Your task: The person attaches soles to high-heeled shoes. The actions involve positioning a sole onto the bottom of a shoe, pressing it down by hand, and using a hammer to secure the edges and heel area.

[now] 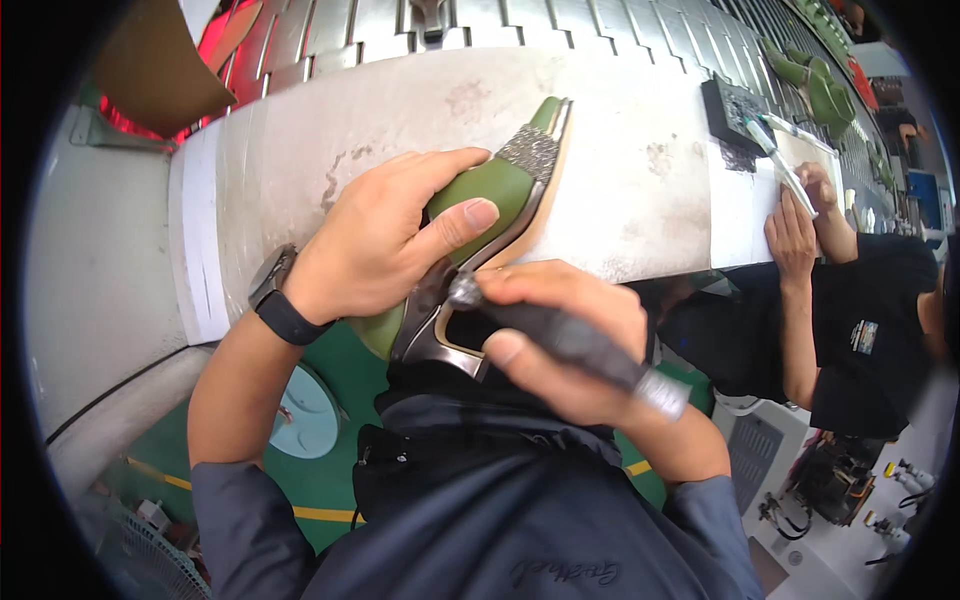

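Observation:
A green shoe (487,196) lies tilted on its side at the front edge of the worktable, its toe pointing away from me. It has a glittery silver band near the toe, a tan sole edge and a dark, shiny heel part close to my body. My left hand (375,235) grips the upper from the left, thumb and fingers across it. In my right hand (570,330) is a dark-handled tool (575,345) with metallic ends, blurred by motion. One metal end meets or nearly meets the shoe's dark underside near the arch; exact contact is unclear.
The pale, stained worktable (620,160) runs across, with a slatted metal conveyor (590,22) beyond. At right, a co-worker's hands (798,225) hold a white brush-like tool near a black box (735,115). Green shoes (822,95) stand farther off. A light-blue round stool (305,412) is below left.

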Available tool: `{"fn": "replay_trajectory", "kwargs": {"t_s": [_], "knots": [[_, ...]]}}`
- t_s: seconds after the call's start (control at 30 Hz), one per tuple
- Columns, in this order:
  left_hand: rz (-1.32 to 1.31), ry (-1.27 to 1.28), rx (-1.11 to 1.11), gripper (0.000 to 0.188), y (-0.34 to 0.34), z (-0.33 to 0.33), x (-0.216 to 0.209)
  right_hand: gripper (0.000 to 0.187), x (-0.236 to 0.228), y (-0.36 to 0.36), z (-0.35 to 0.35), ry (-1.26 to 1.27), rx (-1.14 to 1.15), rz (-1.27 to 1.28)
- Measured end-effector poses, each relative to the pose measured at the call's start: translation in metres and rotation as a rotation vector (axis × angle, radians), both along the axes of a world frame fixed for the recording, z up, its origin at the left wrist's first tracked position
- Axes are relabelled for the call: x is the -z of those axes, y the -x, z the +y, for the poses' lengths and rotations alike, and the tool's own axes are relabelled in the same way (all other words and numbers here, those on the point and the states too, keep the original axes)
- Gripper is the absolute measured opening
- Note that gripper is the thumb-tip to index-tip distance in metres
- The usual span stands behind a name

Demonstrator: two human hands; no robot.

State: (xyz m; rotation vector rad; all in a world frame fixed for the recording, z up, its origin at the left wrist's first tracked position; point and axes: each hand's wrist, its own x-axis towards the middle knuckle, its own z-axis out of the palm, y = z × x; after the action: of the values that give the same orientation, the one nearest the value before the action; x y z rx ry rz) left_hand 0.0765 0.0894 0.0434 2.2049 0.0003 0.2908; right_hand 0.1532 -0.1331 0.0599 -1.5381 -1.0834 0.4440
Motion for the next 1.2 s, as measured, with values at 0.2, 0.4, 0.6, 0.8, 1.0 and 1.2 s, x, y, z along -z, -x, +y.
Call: {"fn": "replay_trajectory", "kwargs": {"t_s": [0.2, 0.4, 0.6, 0.8, 1.0, 1.2], "knots": [[0.217, -0.072, -0.015, 0.082, -0.031, -0.026, -0.035, 0.023, -0.031, -0.051, -0.023, -0.129, 0.384, 0.257], [0.357, -0.163, -0.074, 0.083, -0.045, -0.036, -0.031, 0.019, -0.014, -0.097, 0.016, -0.067, 0.272, 0.300], [0.193, -0.223, -0.050, 0.083, -0.041, -0.036, -0.029, 0.021, 0.023, -0.147, 0.037, 0.199, 0.408, 0.412], [-0.330, -0.148, -0.288, 0.080, -0.016, -0.017, -0.085, 0.018, 0.028, -0.140, 0.013, -0.098, 0.341, 0.721], [-0.373, 0.056, -0.020, 0.069, -0.004, -0.047, -0.106, 0.018, -0.004, -0.080, 0.005, -0.114, 0.283, 0.610], [-0.443, 0.005, -0.142, 0.066, 0.005, -0.071, -0.102, 0.037, -0.095, -0.009, -0.046, -0.575, 0.106, 0.028]]}}
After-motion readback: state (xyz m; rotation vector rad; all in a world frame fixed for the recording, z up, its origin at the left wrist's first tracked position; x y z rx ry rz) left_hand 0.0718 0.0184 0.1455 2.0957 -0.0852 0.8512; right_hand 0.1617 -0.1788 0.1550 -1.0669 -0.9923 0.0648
